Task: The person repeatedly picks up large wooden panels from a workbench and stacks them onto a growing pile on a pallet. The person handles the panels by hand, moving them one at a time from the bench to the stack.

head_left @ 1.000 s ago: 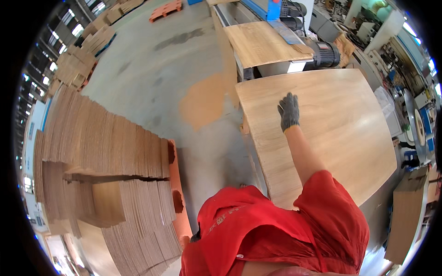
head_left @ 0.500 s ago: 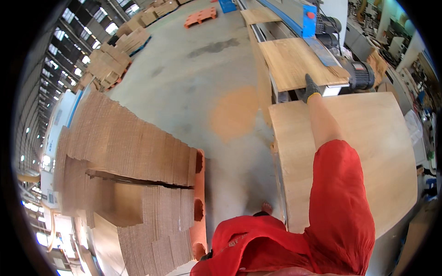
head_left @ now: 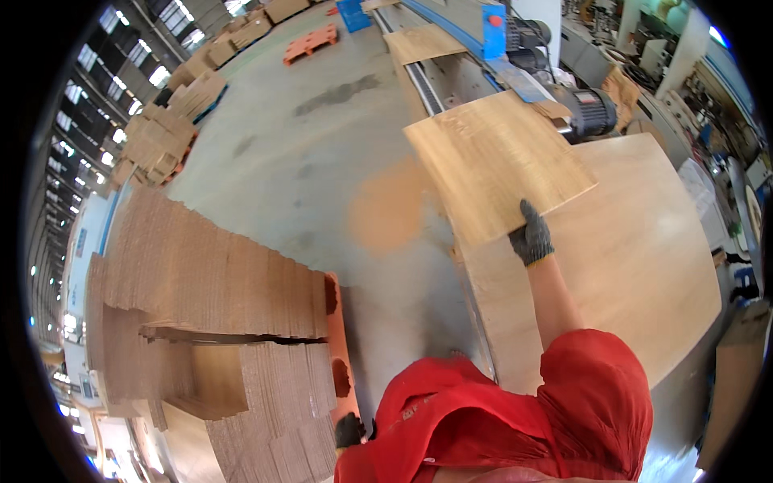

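Note:
My right hand [head_left: 533, 237], in a dark grey glove, grips the near edge of a rectangular wood-grain panel [head_left: 498, 165]. Its thumb lies on top and the remaining fingers pass under the edge. The panel rests partly over the near end of the machine and partly over a pale wooden tabletop [head_left: 628, 266]. Low in the picture, my gloved left hand [head_left: 349, 431] is beside the orange pallet [head_left: 341, 386] and the stack of brown cardboard sheets [head_left: 233, 278]. Its fingers are too small and dark to make out.
Another wood panel [head_left: 423, 43] lies farther up the machine, by its blue housing [head_left: 493, 32] with a red button. A black motor [head_left: 586, 111] juts out on the right. Loaded pallets [head_left: 157, 138] line the far left, and sawdust [head_left: 388, 205] covers some floor.
My right hand has drawn the wood panel toward me, off the machine's end and over the tabletop. My left hand has come into view beside the pallet.

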`<act>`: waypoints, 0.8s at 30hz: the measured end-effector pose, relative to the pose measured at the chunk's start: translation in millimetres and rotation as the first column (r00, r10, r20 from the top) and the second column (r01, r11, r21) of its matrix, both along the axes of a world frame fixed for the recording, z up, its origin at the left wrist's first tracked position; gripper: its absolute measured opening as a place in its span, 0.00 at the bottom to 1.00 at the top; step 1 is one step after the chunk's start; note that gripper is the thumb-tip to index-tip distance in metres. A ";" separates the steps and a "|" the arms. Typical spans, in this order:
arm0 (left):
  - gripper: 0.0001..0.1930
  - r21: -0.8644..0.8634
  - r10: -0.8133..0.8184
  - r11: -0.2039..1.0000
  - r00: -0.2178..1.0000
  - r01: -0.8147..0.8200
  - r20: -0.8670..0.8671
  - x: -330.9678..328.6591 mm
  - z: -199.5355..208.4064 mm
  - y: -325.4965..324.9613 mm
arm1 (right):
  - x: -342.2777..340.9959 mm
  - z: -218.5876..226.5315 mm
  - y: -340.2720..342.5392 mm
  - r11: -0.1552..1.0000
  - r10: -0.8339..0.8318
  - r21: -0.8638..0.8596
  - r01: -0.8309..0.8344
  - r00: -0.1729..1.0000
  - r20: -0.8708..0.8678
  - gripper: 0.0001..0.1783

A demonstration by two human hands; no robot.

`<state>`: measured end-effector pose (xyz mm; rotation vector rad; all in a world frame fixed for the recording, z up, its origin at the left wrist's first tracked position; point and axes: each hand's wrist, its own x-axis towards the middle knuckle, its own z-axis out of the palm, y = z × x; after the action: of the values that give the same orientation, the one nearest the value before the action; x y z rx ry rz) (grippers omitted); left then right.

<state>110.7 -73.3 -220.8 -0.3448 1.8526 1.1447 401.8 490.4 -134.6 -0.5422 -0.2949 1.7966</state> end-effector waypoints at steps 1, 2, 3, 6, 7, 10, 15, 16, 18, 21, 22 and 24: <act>0.18 0.042 -0.019 0.999 0.999 0.020 -0.032 -3.3 12.3 18.5 | 14.0 -0.2 -24.9 1.000 0.016 0.003 -0.016 0.999 0.042 0.28; 0.18 0.168 -0.138 0.973 0.980 0.162 -0.144 -3.8 24.9 41.7 | 24.8 0.1 -48.9 0.998 0.045 0.048 -0.048 0.997 0.064 0.29; 0.18 0.243 -0.204 0.934 0.949 0.263 -0.242 -3.2 39.8 66.3 | 35.6 1.2 -72.7 0.985 0.107 0.132 -0.111 0.994 0.038 0.30; 0.15 0.404 -0.304 0.816 0.902 0.412 -0.306 11.1 86.0 149.3 | 49.5 9.8 -131.5 0.988 0.154 -0.008 -0.154 0.977 0.148 0.23; 0.13 0.421 -0.374 0.785 0.889 0.455 -0.263 15.4 102.4 173.8 | 45.4 14.6 -145.4 0.977 0.195 -0.129 -0.171 0.960 0.202 0.20; 0.23 0.468 -0.439 0.766 0.891 0.440 -0.120 46.5 148.2 220.3 | 21.6 35.9 -181.6 0.927 0.355 0.033 -0.375 0.900 0.253 0.27; 0.25 0.619 -0.054 0.740 0.940 0.265 -0.337 70.5 204.4 181.7 | -50.0 73.5 -216.3 0.755 0.572 0.142 -0.641 0.748 0.336 0.34; 0.25 0.617 0.047 0.769 0.949 0.165 -0.312 85.5 213.3 171.1 | -47.8 86.0 -218.4 0.731 0.585 0.174 -0.659 0.738 0.337 0.34; 0.23 0.674 0.232 0.728 0.880 0.125 -0.414 73.4 215.9 127.5 | -88.2 91.4 -235.3 0.635 0.670 0.174 -0.753 0.649 0.361 0.33; 0.22 0.658 0.500 0.746 0.739 -0.103 -0.451 60.7 213.3 53.7 | -159.6 92.7 -281.4 0.397 0.644 0.303 -0.866 0.498 0.581 0.28; 0.22 0.631 0.560 0.754 0.677 -0.180 -0.477 56.3 213.3 27.7 | -182.7 93.4 -303.3 0.316 0.649 0.341 -0.885 0.464 0.603 0.27; 0.22 0.552 0.602 0.788 0.532 -0.272 -0.596 45.6 217.1 -26.3 | -228.6 98.7 -354.9 0.250 0.841 0.229 -0.941 0.328 0.430 0.26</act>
<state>156.3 -99.5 -3.7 -0.0965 2.2031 2.2762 173.1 135.4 -35.8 -0.1907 -1.4238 2.6663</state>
